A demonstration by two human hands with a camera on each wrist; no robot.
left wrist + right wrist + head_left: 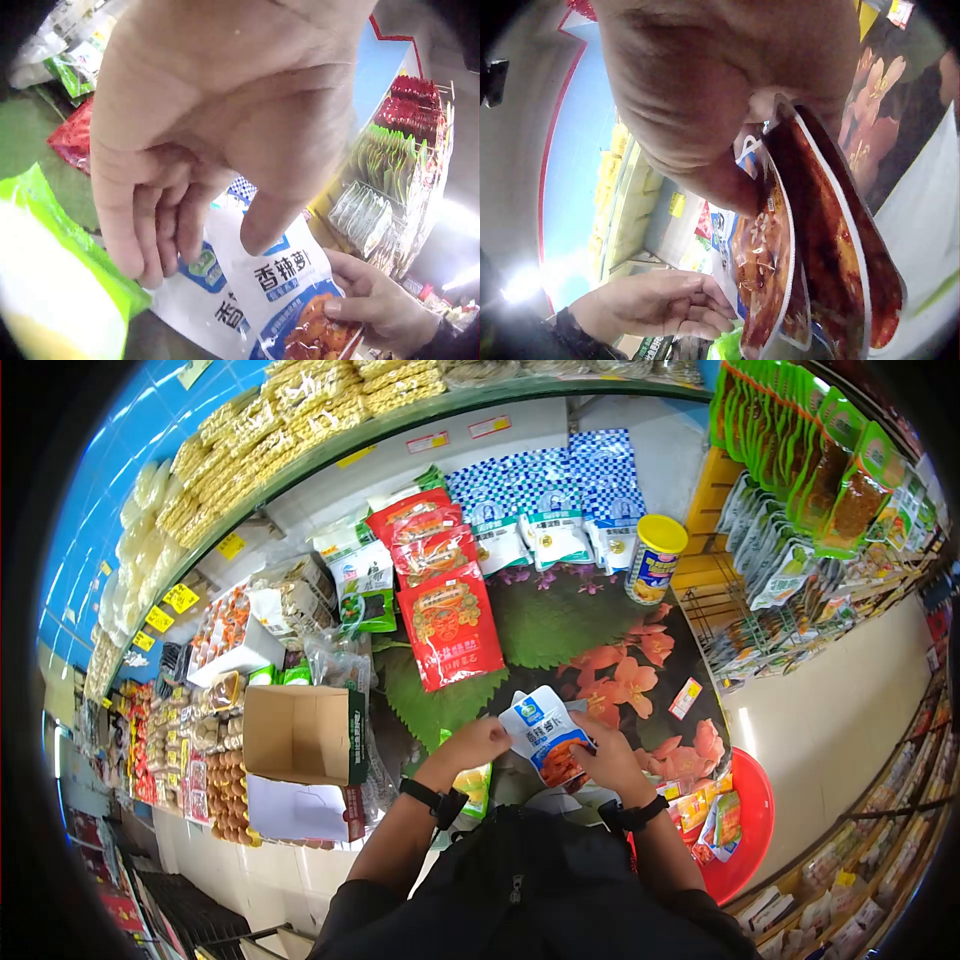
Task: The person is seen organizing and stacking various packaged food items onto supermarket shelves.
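Note:
My right hand pinches several white-and-blue packets of spicy radish by their right side. They fan apart in the right wrist view, where the red contents of the pouches show through. Close to the packets' left edge is my left hand, fingers loosely bent and thumb apart from them. In the left wrist view its fingertips overlap the upper edge of the packets. A bright green packet lies below the left hand, partly hidden by the forearm.
Red packets lie overlapped ahead on the flower-patterned tabletop. Blue-checked bags and a yellow-lidded can stand behind. An open cardboard box sits left; a red tub with packets is at right, below the table edge.

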